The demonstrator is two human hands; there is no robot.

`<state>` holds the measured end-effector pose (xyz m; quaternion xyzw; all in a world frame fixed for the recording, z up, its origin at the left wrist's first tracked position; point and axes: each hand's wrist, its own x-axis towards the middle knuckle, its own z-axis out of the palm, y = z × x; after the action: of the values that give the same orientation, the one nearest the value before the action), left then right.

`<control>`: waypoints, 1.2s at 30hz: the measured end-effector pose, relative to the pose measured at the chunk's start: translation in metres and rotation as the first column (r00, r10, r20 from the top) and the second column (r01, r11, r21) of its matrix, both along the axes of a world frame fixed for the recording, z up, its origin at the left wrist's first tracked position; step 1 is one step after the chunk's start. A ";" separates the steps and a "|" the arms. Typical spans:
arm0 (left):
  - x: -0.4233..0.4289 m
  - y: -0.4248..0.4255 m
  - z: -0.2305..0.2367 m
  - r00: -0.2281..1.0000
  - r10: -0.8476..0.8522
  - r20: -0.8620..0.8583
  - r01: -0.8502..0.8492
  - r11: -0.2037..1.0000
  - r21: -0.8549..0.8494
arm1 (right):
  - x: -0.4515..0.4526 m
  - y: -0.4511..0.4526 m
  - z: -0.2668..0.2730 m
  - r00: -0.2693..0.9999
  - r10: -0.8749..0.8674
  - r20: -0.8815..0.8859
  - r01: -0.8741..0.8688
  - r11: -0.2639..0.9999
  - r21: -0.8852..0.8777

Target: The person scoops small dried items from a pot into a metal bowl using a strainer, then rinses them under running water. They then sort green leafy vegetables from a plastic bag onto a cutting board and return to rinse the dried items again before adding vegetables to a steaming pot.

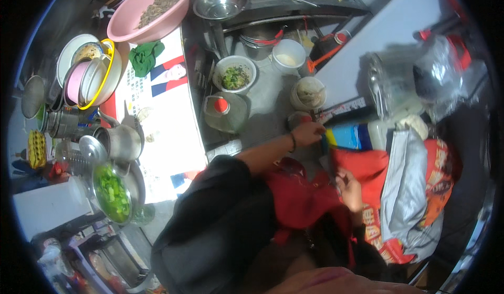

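Note:
My left hand (310, 134) reaches across from the left, a dark band at its wrist. Its fingertips are bunched by the yellow edge of a blue and yellow packet (348, 136); blur hides whether they pinch anything. Just behind it is a small container with a red lid (302, 119), partly covered by the hand. Lower and to the right, my right hand (349, 189) has curled fingers beside a red bag (360, 168). I cannot tell if it grips the bag. A red apron (303, 199) hangs between my arms. To the right rests a printed red and grey sack (409, 191).
A large bottle with a red cap (224, 111), a white bowl of chopped greens (234, 75) and white tubs (288, 56) stand ahead. On the left are a metal kettle (120, 142), stacked basins (92, 77), a pink basin (151, 12) and a bowl of cut greens (113, 193).

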<state>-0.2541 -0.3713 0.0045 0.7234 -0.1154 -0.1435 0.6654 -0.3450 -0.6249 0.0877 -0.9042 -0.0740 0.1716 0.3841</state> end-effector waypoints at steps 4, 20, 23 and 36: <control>0.034 0.091 0.004 0.896 0.410 -0.170 -0.430 0.897 -0.105 | 0.140 0.075 0.010 0.962 0.237 0.135 -0.235 0.971 -0.037; 0.247 0.348 0.046 0.235 0.779 -0.582 -0.918 -0.020 -0.396 | 0.726 0.442 -0.059 0.629 0.682 0.373 -0.466 0.715 -0.521; 0.264 0.368 0.031 0.237 0.751 -0.617 -0.891 -0.085 -0.446 | 0.749 0.455 -0.068 0.544 0.822 0.167 -0.595 0.519 -0.614; 0.266 0.392 -0.001 0.163 0.626 -0.762 -0.901 -0.221 -0.374 | 0.800 0.499 0.005 0.521 0.819 0.240 -0.525 0.530 -0.666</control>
<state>0.0122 0.0207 0.0038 0.1823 0.4180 0.2780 0.8454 0.4547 -0.1254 0.0924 -0.8704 -0.4872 0.0690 -0.0124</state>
